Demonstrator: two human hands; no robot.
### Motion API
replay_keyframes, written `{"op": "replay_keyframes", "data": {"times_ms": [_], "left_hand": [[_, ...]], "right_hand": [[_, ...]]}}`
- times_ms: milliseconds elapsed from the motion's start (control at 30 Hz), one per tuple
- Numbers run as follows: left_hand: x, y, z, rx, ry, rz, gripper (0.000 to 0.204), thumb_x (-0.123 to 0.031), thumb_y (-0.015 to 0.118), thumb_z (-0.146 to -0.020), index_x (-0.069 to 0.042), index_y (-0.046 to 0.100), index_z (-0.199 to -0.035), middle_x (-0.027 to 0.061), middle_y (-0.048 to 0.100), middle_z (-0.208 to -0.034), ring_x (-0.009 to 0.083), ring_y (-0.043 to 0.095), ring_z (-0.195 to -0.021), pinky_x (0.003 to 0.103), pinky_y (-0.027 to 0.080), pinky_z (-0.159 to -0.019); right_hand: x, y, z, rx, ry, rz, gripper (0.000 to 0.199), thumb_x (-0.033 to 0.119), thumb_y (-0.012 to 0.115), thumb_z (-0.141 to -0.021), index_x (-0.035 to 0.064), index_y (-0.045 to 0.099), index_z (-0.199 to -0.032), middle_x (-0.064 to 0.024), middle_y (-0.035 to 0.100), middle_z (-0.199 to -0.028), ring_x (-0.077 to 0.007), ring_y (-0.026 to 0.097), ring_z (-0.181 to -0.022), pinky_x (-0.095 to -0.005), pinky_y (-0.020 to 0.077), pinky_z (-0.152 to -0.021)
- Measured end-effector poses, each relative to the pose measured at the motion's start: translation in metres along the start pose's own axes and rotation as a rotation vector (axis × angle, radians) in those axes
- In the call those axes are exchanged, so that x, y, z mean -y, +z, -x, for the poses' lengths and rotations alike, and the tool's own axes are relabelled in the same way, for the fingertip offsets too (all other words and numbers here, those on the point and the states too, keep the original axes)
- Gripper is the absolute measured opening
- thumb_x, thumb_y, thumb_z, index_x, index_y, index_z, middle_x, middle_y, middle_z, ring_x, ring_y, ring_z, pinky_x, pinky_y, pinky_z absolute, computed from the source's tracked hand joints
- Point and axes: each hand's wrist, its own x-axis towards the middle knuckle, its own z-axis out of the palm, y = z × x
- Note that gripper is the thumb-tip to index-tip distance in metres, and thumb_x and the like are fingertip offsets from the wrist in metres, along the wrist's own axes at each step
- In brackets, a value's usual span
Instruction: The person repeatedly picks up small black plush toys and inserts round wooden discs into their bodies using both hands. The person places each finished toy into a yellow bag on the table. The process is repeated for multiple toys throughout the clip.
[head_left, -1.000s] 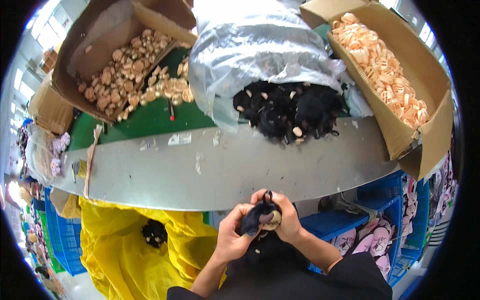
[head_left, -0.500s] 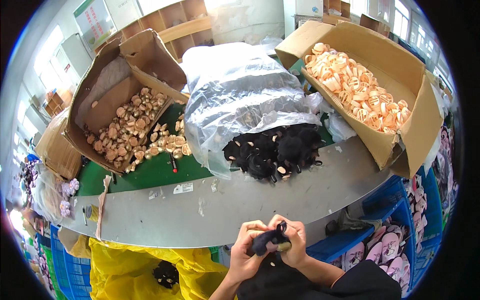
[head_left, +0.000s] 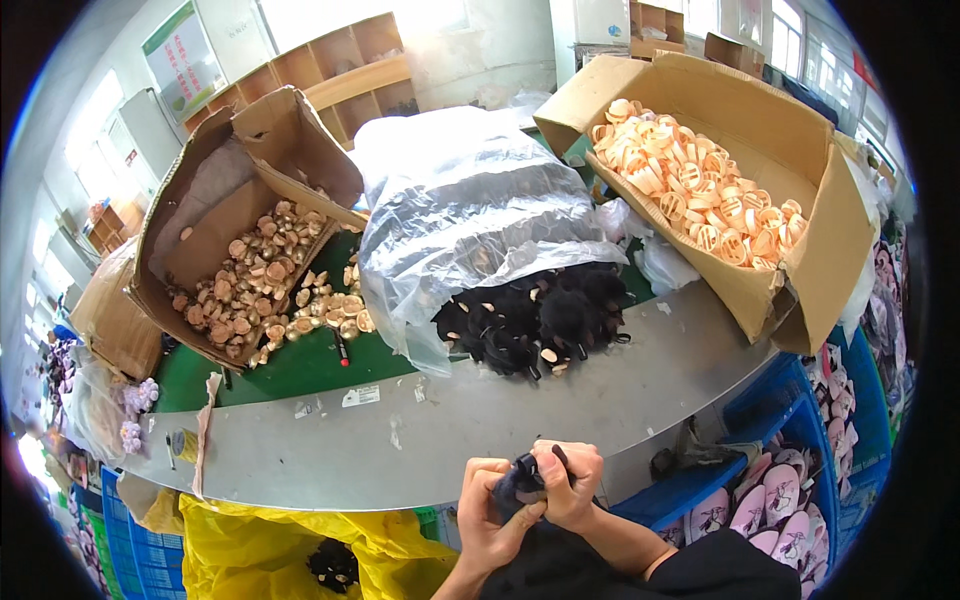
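Close to my body, past the near edge of the metal table, I hold a small black plush piece (head_left: 513,487) between both hands. My left hand (head_left: 484,515) is wrapped round its left side, with the thumb pressed along the bottom. From the right, my right hand (head_left: 572,488) closes on the same piece with thumb and fingers pinched. A dark loop sticks up by the right fingers. Much of the piece is hidden by my fingers. Further off, black plush pieces (head_left: 575,312) with small pale parts spill from a large clear plastic bag (head_left: 480,185).
A cardboard box (head_left: 160,215) at left holds gold and tan round parts (head_left: 270,270). Another box (head_left: 840,195) at right holds peach plastic pieces (head_left: 715,190). A yellow bag (head_left: 240,560) hangs below the metal table (head_left: 480,430). Blue crates (head_left: 680,492) with pink items stand lower right.
My right hand has turned over the plush piece, and its thumb now presses on top. A tan-green part seen at the right fingers is now hidden. The view has shifted slightly.
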Motion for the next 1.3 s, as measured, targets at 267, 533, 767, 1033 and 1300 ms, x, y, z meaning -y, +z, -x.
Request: {"op": "replay_keyframes", "data": {"times_ms": [267,533,767,1033,1300], "left_hand": [[-0.006,0.026,-0.018,-0.385,0.244,-0.267,0.026,-0.002,0.078,-0.084,-0.001,0.053,-0.079,0.008,0.055,-0.092,0.0174,0.051,-0.079,0.029,0.042,-0.068],[-0.004,0.023,-0.02,-0.441,0.289,-0.237,0.018,-0.016,0.067,-0.095,0.001,0.062,-0.09,0.0108,0.06,-0.1,0.0208,0.056,-0.091,0.031,0.045,-0.082],[-0.007,0.003,-0.003,-0.417,0.293,-0.414,0.02,-0.019,0.071,-0.09,0.0,0.063,-0.09,0.0141,0.064,-0.099,0.026,0.058,-0.091,0.034,0.046,-0.083],[0.002,-0.027,0.001,-0.496,0.17,-0.605,0.03,-0.003,0.081,-0.076,-0.006,0.051,-0.08,0.0034,0.048,-0.083,0.0176,0.047,-0.076,0.029,0.037,-0.068],[-0.015,-0.057,0.004,-0.611,0.26,-0.667,0.034,-0.031,0.08,-0.08,-0.005,0.058,-0.084,0.0047,0.056,-0.09,0.0177,0.056,-0.083,0.03,0.045,-0.073]], "right_hand": [[-0.011,0.028,-0.026,-0.181,-0.125,0.034,0.04,0.009,0.056,-0.093,-0.001,0.042,-0.056,-0.0054,0.04,-0.051,-0.0144,0.038,-0.044,-0.0312,0.0275,-0.044],[-0.012,0.053,-0.049,-0.336,-0.289,0.031,0.04,0.007,0.058,-0.088,-0.0005,0.042,-0.053,-0.007,0.035,-0.049,-0.0191,0.033,-0.042,-0.0342,0.0223,-0.044],[-0.006,0.067,-0.044,-0.245,-0.092,-0.074,0.047,0.011,0.057,-0.097,-0.0005,0.042,-0.054,-0.0063,0.037,-0.049,-0.0163,0.033,-0.043,-0.0341,0.023,-0.045],[-0.009,0.084,-0.038,0.046,0.47,-0.169,0.067,0.036,0.06,-0.104,0.005,0.039,-0.049,0.0096,0.037,-0.051,-0.0016,0.029,-0.05,-0.0275,0.021,-0.044],[-0.005,0.065,0.002,0.334,-0.156,0.001,0.026,0.019,0.082,-0.079,0.0002,0.068,-0.089,-0.0142,0.067,-0.084,-0.0269,0.066,-0.068,-0.032,0.0541,-0.062]]}}
